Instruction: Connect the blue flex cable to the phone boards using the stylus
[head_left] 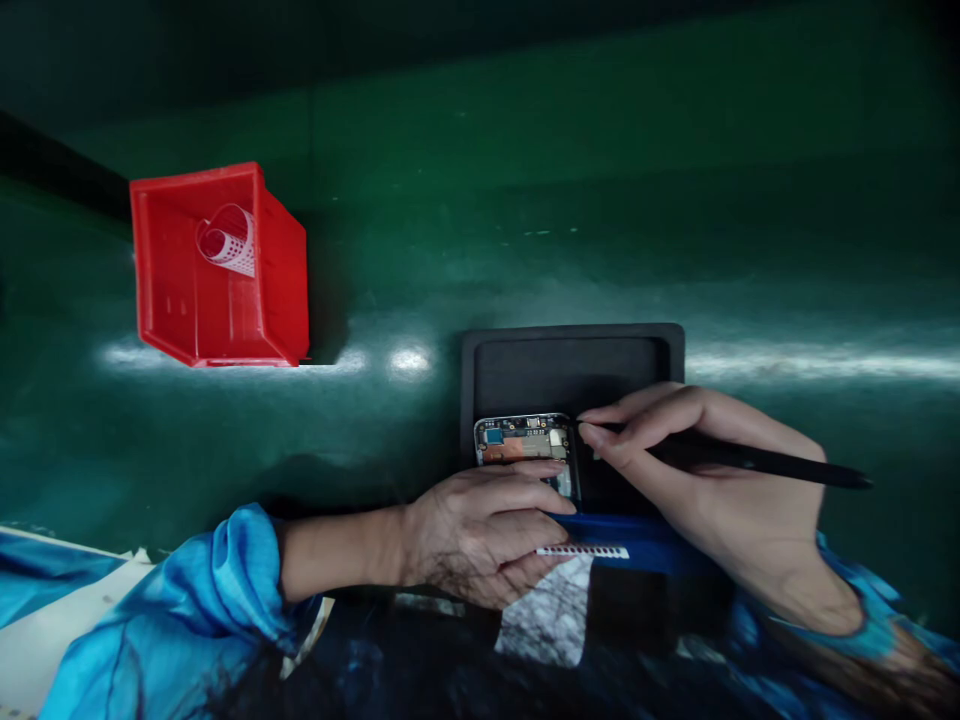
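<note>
An opened smartphone point(525, 440) lies in a black tray point(574, 365), its circuit board and copper-coloured patch showing at the far end. My left hand point(487, 530) rests across the near part of the phone and hides much of it. Between its lower fingers sticks out a white strip of dark dot stickers point(589, 551). My right hand point(720, 480) pinches black tweezers point(795, 466) beside the phone's top right corner. Their tips are at that corner; whether they touch it or hold anything is too small to tell.
A red bin point(285, 275) stands at the left on the green table point(405, 260), with a curled white perforated sheet point(236, 240) in it. A pale wrinkled sheet point(551, 610) hangs below my left hand, near the table's front edge.
</note>
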